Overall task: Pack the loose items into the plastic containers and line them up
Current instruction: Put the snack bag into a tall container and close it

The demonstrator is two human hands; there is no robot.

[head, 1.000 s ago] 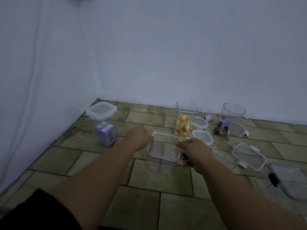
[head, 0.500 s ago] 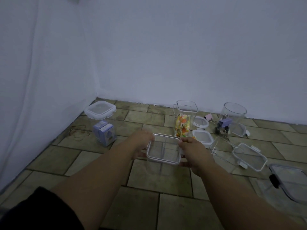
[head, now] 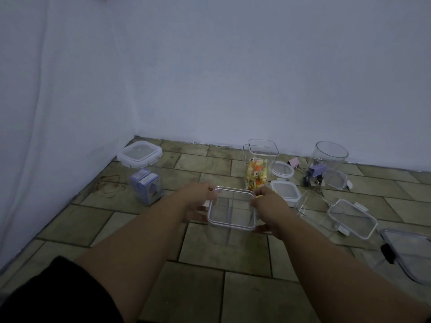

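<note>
Gripping a clear square plastic container point(head: 231, 212) from both sides, low over the tiled floor point(head: 221, 292).

Clamped with the left hand point(head: 199, 201) on its left edge and the right hand point(head: 271, 206) on its right, fingers curled round the rim. Centred between them, equally near to both. Roughly square, so no real long axis. Probably bound for a row beside the tall clear container of orange-yellow items point(head: 260, 166), just beyond to the right.
</note>
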